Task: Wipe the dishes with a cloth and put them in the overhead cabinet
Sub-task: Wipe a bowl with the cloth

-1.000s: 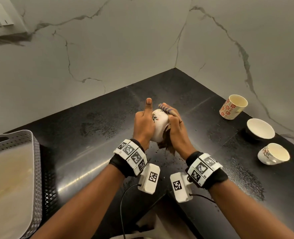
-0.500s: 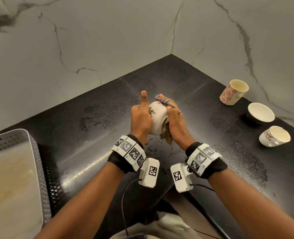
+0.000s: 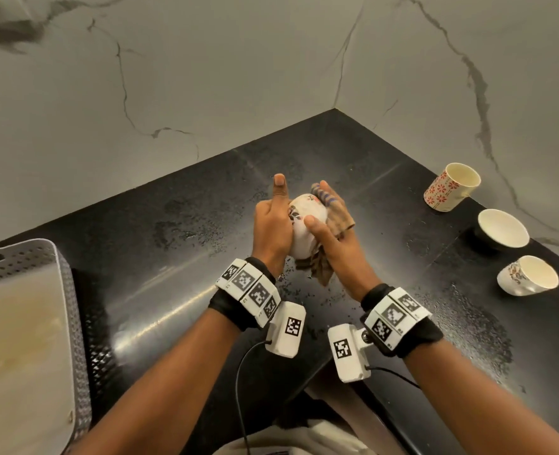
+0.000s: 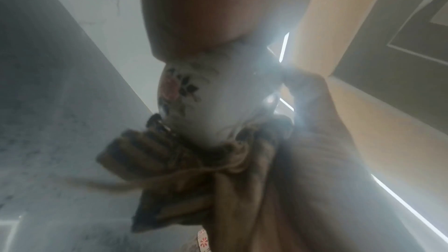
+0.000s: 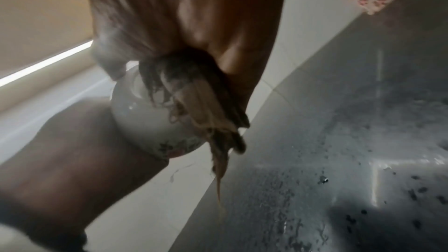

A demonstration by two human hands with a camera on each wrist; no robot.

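Floral teacup [image 3: 306,224] above black countertop [image 3: 179,257], gripped by left hand [image 3: 271,228]; right hand [image 3: 334,238] clutches brown cloth [image 3: 339,218] against it. Right: three empty cups. Left wrist view alone shows rose motif [image 4: 169,87].

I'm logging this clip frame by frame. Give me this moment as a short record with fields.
left hand: holds the floral cup, thumb raised
right hand: presses the brown cloth against the cup
height: cup held above the black counter
waiting: patterned mug, bowl, second cup, by the right wall
counter: wet with droplets
far left: grey tray
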